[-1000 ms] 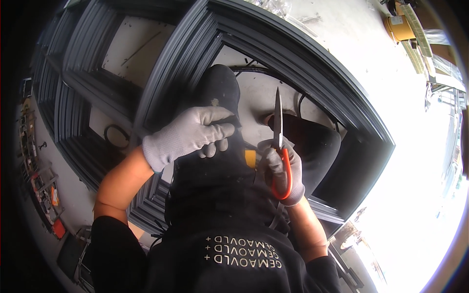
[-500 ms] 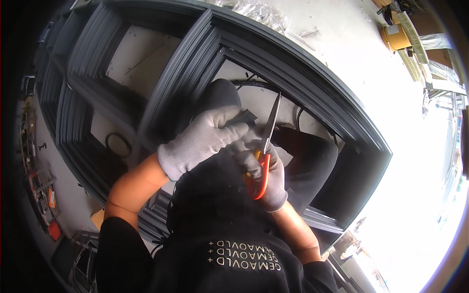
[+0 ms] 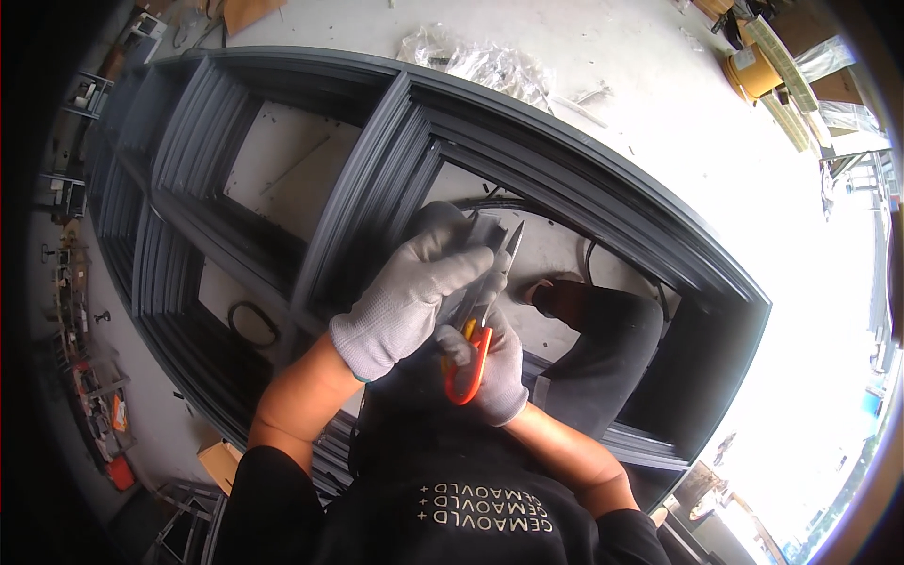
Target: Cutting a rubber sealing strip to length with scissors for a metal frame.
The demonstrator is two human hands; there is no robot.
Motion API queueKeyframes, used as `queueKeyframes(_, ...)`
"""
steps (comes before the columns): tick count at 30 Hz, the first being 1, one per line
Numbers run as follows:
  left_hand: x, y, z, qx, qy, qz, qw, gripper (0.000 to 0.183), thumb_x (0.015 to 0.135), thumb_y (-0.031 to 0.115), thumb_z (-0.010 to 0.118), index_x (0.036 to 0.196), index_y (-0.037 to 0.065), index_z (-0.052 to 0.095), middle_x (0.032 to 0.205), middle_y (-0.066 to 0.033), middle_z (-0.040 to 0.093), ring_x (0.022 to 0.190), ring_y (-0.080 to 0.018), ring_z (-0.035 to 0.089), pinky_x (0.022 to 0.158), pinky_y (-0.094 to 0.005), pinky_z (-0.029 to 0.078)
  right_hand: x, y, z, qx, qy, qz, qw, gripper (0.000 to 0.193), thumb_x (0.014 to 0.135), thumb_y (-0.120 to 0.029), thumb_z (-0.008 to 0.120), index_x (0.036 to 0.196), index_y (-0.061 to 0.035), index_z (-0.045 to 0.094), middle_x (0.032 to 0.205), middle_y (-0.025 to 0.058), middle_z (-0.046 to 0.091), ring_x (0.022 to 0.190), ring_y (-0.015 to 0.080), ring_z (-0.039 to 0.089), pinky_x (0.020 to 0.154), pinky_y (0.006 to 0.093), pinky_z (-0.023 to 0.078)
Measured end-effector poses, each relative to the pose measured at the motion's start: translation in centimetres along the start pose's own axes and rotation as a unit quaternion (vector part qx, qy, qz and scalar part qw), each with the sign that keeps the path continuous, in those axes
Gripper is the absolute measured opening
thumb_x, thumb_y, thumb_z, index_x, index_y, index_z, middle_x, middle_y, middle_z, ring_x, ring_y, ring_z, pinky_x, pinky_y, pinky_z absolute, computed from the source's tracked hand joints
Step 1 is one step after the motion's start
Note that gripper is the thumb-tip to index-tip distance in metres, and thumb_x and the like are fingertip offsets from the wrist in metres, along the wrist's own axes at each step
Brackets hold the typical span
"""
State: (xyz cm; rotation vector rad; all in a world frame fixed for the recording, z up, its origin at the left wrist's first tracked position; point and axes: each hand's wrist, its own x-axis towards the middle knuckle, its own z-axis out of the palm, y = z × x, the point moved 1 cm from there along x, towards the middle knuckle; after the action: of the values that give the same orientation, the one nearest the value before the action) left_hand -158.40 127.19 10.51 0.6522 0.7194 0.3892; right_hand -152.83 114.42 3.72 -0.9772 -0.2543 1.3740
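In front of my body, my left hand, in a grey knit glove, pinches a short, flat dark strip between thumb and fingers. Its exact kind does not show. Close on the right, my gloved right hand grips a pair of scissors by its orange-red handles. The metal blades point up and away, their tip just right of the strip. Part of the blades is hidden behind fingers, and I cannot tell whether they touch the strip.
Stacked dark grey frames surround me, with my legs inside one opening. A black cable coil lies in another opening. Crumpled clear plastic lies beyond the far edge. A yellow spool stands far right, a cardboard box at lower left.
The scissors have come left and closer to the strip, their blades now beside it. Both hands sit nearer together, and the whole view has shifted slightly.
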Motion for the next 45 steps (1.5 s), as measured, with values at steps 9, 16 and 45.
queueKeyframes(9, -0.1, -1.2, -1.7, 0.156, -0.014, -0.013, 0.988, 0.024, 0.089, 0.01, 0.057, 0.111, -0.001, 0.054, 0.09, -0.0041, 0.061, 0.077, -0.0096, 0.056, 0.074, -0.0243, 0.047, -0.3, -0.5, 0.6, 0.014, -0.001, 0.025, 1.0, 0.009, 0.087, -0.003, 0.06, 0.094, -0.0045, 0.054, 0.085, -0.0009, 0.056, 0.074, 0.0056, 0.052, 0.068, 0.021, 0.044)
queueKeyframes(16, 0.3, -1.4, -1.9, 0.112, 0.015, 0.005, 0.994, 0.026, 0.09, 0.011, 0.057, 0.113, -0.001, 0.055, 0.087, -0.0041, 0.061, 0.075, -0.0092, 0.055, 0.073, -0.0237, 0.048, 0.4, 0.5, 0.0, 0.018, -0.003, 0.038, 0.999, 0.029, 0.085, -0.001, 0.064, 0.111, -0.001, 0.052, 0.087, 0.0012, 0.063, 0.069, 0.0047, 0.055, 0.065, 0.0182, 0.045)
queueKeyframes(45, -3.7, 4.6, -3.4, 0.246, -0.146, -0.322, 0.902, 0.035, 0.086, 0.023, 0.068, 0.112, 0.001, 0.061, 0.064, 0.0036, 0.054, 0.05, -0.0015, 0.047, 0.041, -0.0137, 0.036, -1.5, -16.2, -5.5, -0.525, -0.285, 0.19, 0.779, 0.056, 0.069, -0.025, 0.082, 0.114, 0.0007, 0.061, 0.078, 0.0117, 0.066, 0.067, 0.0171, 0.063, 0.064, 0.0301, 0.051)
